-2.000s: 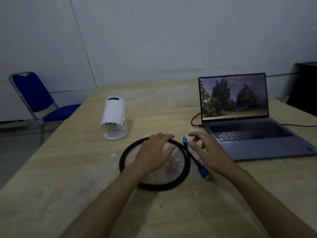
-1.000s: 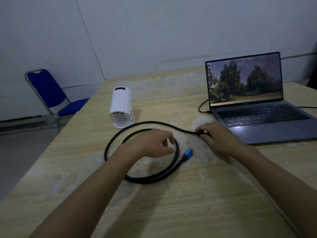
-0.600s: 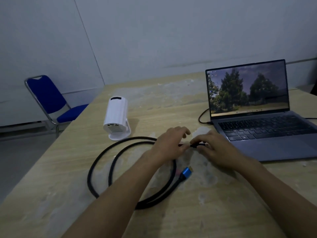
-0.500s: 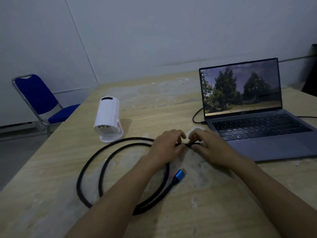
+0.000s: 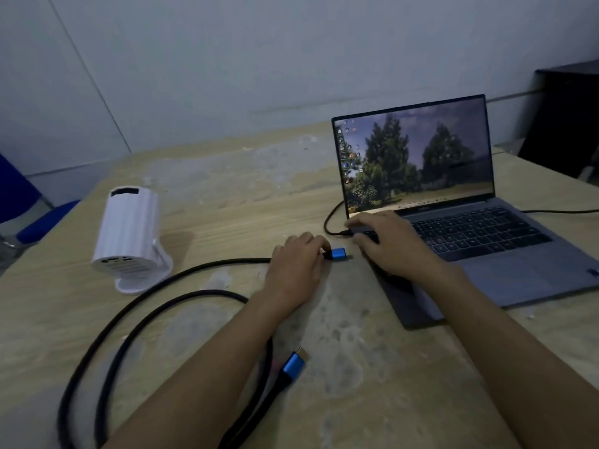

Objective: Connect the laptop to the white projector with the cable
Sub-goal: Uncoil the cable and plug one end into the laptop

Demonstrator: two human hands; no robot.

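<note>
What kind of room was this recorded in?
Probably a plain office or meeting room: a bare wooden table against blank grey walls, an open laptop, a white projector and a blue chair beside it.

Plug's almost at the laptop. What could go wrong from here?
1. The left hand holds the blue plug short of the laptop edge; the port isn't visible, so it may misalign.
2. A thin black lead is already plugged in there and could get knocked.
3. Pulling cable slack may nudge the white projector.
</note>
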